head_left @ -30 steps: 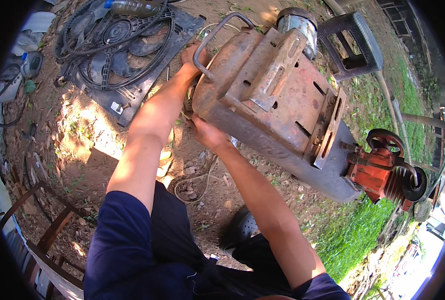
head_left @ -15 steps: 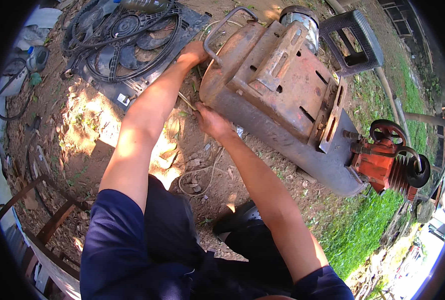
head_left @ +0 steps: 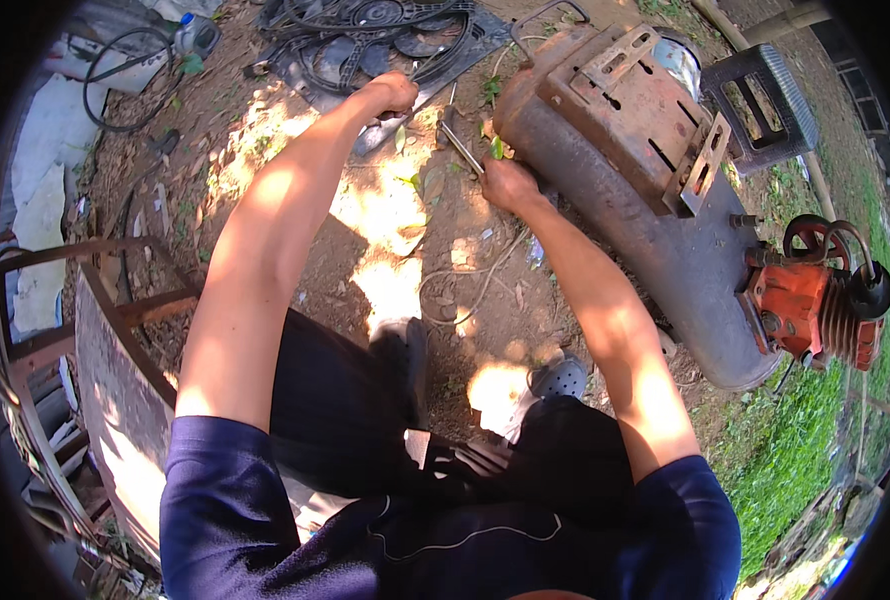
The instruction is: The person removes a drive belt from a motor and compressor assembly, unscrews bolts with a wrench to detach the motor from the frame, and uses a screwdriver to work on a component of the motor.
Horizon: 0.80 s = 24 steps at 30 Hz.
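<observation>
My left hand (head_left: 393,93) is closed above the near edge of a black radiator fan shroud (head_left: 340,82). What it grips, if anything, is hidden by the fingers. My right hand (head_left: 510,186) is closed around the near end of a slim silver metal rod-shaped tool (head_left: 462,148), whose far end points up and left over the soil. Close to the right hand lies the rounded end of a rusty air compressor tank (head_left: 605,185). The tool's exact kind cannot be made out.
An orange-red compressor pump (head_left: 800,305) sits on the tank's right end, with a black plastic frame (head_left: 765,105) beyond. A thin cord (head_left: 465,322) loops on the dirt. At left stand a rusty metal frame (head_left: 70,340) and a bottle (head_left: 197,36).
My left hand has drawn back from beside the tank's handle to the fan shroud's near edge. My right hand still holds the rod-shaped tool. The view has shifted, showing both feet.
</observation>
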### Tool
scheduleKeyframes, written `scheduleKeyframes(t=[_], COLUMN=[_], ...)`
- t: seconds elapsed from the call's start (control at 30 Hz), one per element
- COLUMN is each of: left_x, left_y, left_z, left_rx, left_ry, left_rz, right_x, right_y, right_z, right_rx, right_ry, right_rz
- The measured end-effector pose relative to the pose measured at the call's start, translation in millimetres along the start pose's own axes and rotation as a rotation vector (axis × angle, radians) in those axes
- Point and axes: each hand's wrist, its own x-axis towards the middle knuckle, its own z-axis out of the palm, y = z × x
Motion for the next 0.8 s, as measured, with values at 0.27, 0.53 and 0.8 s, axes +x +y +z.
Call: scheduleKeyframes(t=[0.27,0.53,0.8], left_x=[-74,-114,-98], left_y=[-56,-77,-62], left_z=[127,242,212], left_rx=[-0.654,-0.888,-0.971], left_ry=[0.298,0.250,0.235], left_rz=[-0.323,-0.175,-0.093], right_x=[-48,-69,-23], right_y=[-41,-9,-44], right_z=[38,122,123], right_rx=[0.192,1.291,1.245], right_ry=[0.004,-0.038,0.066], right_rz=[0.147,0.440,0.254])
